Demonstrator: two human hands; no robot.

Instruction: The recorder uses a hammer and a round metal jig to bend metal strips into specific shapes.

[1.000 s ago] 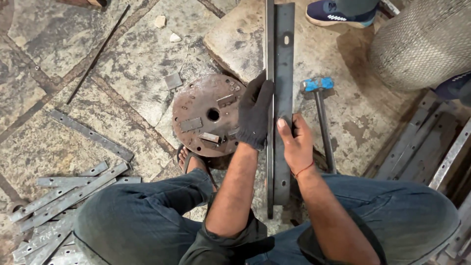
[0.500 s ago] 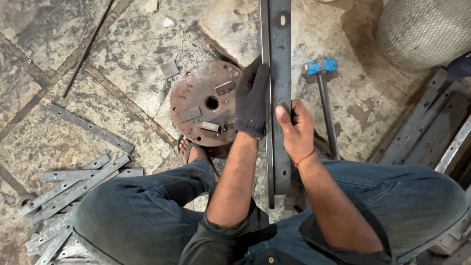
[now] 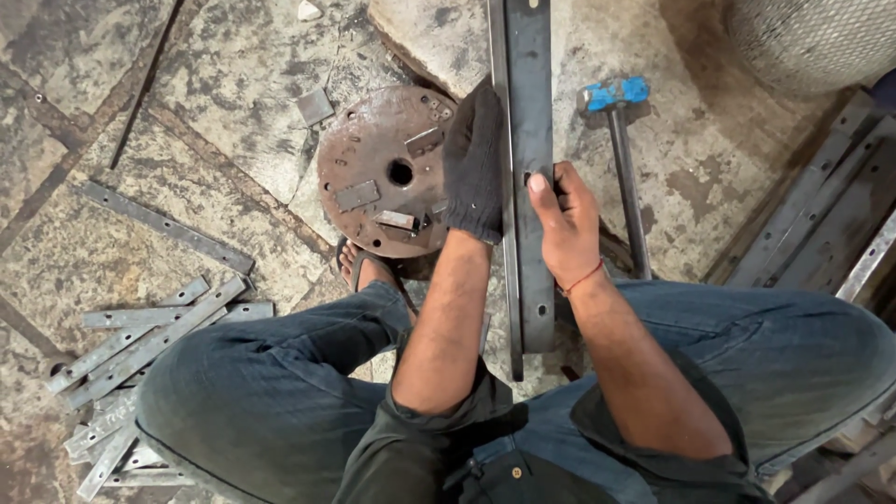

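On the stone floor [image 3: 233, 84], between the person's knees, lies a long steel bar [image 3: 529, 112]. The gloved left hand [image 3: 473, 163] presses its edge, fingers flat; the bare right hand [image 3: 563, 219] grips it closed, steadying it beside the rusty disc [image 3: 373, 159].

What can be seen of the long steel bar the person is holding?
The long steel bar is a dark grey, flat-faced length with a raised edge along its left side, like angle iron, dull and scuffed. It lies lengthwise away from the person, from between the knees out past the top of the picture, with a small hole near the far end. The gloved left hand presses its left edge; the bare right hand rests on its face, thumb on top. It lies beside the rusty round plate.
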